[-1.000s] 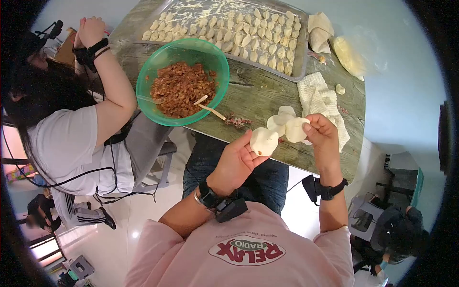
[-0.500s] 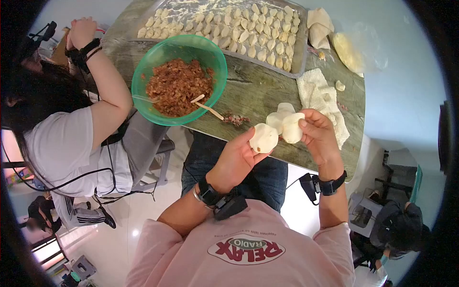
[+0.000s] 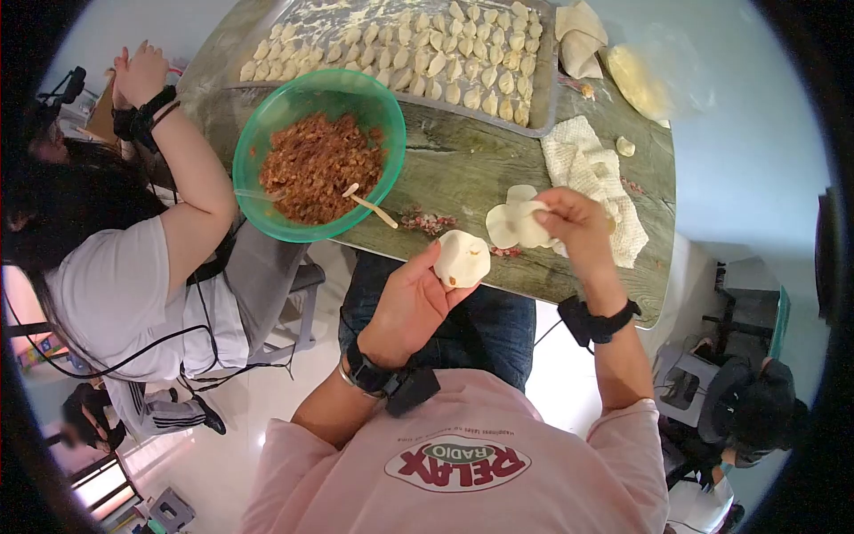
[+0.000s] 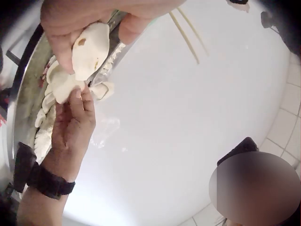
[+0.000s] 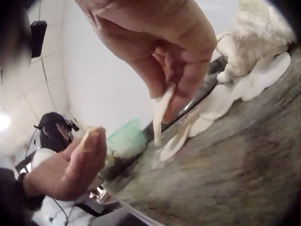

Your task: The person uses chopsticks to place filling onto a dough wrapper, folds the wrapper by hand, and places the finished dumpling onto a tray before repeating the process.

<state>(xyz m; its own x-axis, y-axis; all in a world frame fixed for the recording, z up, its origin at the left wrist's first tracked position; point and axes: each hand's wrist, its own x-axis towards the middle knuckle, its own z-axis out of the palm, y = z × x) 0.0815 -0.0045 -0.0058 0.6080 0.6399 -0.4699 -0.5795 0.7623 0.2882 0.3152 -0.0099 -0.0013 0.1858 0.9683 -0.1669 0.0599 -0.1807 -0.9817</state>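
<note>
My left hand (image 3: 407, 307) holds a round dough piece (image 3: 463, 259) with small brown spots, thumb at its edge and fingers beneath. Off to its right, my right hand (image 3: 580, 233) pinches a thin pale wrapper (image 3: 532, 224) above the table's near edge. More flat wrappers (image 3: 502, 227) lie overlapping beside and behind that one. The right wrist view shows the pinched wrapper (image 5: 162, 117) hanging nearly upright between thumb and fingers, close to a row of wrappers (image 5: 216, 103) on the wood.
A green bowl (image 3: 399, 162) of brown minced filling with a wooden-handled utensil (image 3: 374, 209) stands left. Behind is a metal tray (image 3: 549, 98) of dumplings. A white cloth (image 3: 583, 169) and a bag of yellowish stuff (image 3: 636, 80) lie right. Another person (image 3: 116, 267) sits left.
Both hands have drawn apart, the left one going leftward with its dough piece. My right hand has shifted up and left with its wrapper. The whole head view has turned slightly.
</note>
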